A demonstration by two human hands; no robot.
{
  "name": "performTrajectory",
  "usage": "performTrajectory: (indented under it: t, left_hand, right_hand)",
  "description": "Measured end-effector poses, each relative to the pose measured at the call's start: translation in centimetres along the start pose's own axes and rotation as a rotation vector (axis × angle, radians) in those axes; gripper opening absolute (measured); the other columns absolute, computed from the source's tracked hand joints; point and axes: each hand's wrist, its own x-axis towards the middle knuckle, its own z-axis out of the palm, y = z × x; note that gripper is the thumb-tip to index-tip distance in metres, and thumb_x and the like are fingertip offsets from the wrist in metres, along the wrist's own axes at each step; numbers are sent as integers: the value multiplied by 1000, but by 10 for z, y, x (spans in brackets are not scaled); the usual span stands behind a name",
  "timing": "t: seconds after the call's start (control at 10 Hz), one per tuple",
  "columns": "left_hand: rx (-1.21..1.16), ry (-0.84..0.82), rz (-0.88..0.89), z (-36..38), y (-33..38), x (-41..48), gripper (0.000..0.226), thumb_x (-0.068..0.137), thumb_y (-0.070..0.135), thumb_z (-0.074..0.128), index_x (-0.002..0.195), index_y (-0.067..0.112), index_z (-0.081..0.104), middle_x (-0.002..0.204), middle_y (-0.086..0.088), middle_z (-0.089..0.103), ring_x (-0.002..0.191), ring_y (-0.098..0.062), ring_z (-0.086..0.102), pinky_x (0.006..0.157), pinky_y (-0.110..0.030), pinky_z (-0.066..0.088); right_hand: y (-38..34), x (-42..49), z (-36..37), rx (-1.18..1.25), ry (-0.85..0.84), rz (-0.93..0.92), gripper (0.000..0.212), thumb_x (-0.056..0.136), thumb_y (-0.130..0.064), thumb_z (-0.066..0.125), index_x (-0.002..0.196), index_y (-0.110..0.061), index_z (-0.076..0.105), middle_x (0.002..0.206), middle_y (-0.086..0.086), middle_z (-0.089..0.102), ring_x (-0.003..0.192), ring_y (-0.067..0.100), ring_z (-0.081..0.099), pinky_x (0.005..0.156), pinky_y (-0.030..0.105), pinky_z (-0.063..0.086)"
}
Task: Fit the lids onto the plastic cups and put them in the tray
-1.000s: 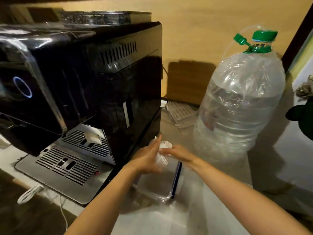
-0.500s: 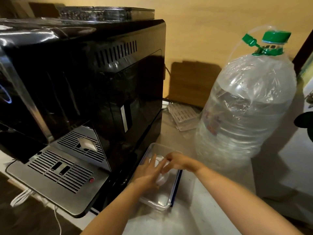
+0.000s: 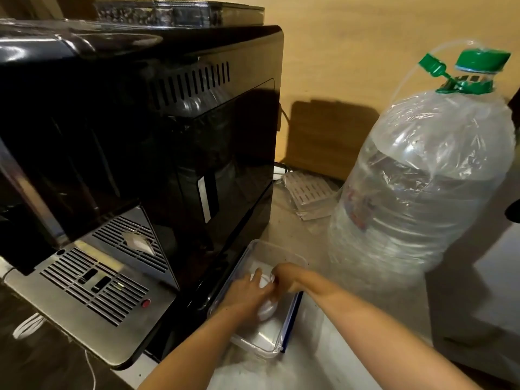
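Observation:
A clear plastic tray with a blue strip along its right side sits on the counter beside the coffee machine. Inside it lies a small white plastic cup, tipped on its side, partly hidden by my fingers. My left hand is closed over the cup from the left. From the right, my right hand pinches the cup's upper end, where a white lid edge shows. Both hands are down inside the tray.
A large black coffee machine with a steel drip grate fills the left. On the right stands a big clear water bottle with a green cap. A flat plastic-wrapped pack lies behind the tray by the wall.
Both hands have come down from above the tray into it, carrying the white cup. The cup now lies low in the tray.

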Motion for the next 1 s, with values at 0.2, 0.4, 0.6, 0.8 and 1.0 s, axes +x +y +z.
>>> performTrajectory:
  t: [0.2, 0.4, 0.6, 0.8, 1.0]
  left_hand:
    - [33, 8, 64, 1, -3, -3, 78, 85, 19, 58, 143, 34, 9, 154, -25, 1, 136, -46, 17, 95, -53, 41]
    - [-5, -10, 75, 9, -2, -7, 73, 88, 28, 52, 144, 32, 5, 153, -25, -13, 140, -45, -6, 109, -54, 22]
    - [-202, -102, 57, 0, -5, -6, 87, 75, 39, 69, 138, 49, 9, 155, -14, -20, 140, -39, -16, 116, -52, 4]
    - [-294, -123, 85, -18, -3, -9, 87, 76, 38, 69, 138, 52, 9, 154, -21, -16, 140, -39, -19, 114, -50, -5]
    - [-195, 204, 98, -74, 14, -7, 74, 87, 44, 50, 145, 31, 6, 157, -13, -12, 142, -31, -15, 115, -51, 0]
  right_hand:
    - [8, 1, 7, -8, 48, -19, 43, 81, -33, 65, 109, 0, 64, 110, 20, 66, 95, 29, 62, 86, 35, 48]
    - [10, -5, 7, -80, 88, -9, 39, 86, -31, 57, 113, -4, 60, 117, 17, 63, 106, 31, 60, 88, 34, 46]
    - [12, -15, 10, -117, 159, -26, 40, 86, -30, 56, 120, -10, 52, 119, 15, 61, 108, 31, 58, 89, 35, 46]
    - [19, -42, -1, 34, 226, -124, 78, 78, -45, 65, 140, -9, 33, 139, 19, 46, 126, 33, 44, 103, 39, 41]
    - [32, -92, -34, 55, 373, -145, 80, 82, -52, 55, 146, -19, 18, 152, 11, 28, 138, 29, 29, 112, 40, 28]
